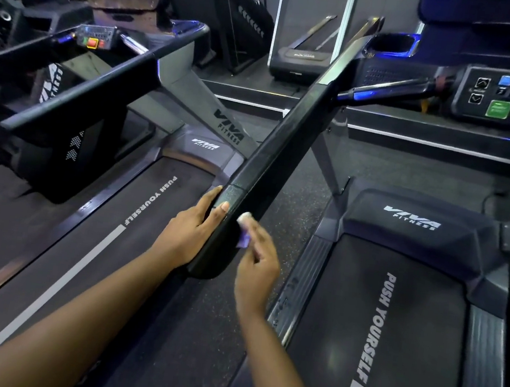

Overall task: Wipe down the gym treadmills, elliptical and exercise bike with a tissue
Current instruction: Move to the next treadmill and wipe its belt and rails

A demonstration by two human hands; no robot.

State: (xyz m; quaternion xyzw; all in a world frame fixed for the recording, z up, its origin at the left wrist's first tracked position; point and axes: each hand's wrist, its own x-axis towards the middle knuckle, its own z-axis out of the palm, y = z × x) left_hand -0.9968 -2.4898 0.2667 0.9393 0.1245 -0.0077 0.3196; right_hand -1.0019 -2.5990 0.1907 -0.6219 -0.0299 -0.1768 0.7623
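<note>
A long black handrail [289, 139] of the right treadmill [394, 307] runs diagonally from its console down to the middle of the view. My left hand [191, 227] grips the rail near its lower end, thumb on top. My right hand [257, 254] pinches a small white tissue [244, 227] and presses it against the rail's right side, just beside my left thumb. The left treadmill [106, 239] lies to the left with its belt and white stripe showing.
The right console [509, 102] with green and red buttons sits at the upper right. The left treadmill's console [94, 37] and black handrail [75, 100] stand at the upper left. Dark speckled floor [192, 330] runs between the two decks. A mirror wall is behind.
</note>
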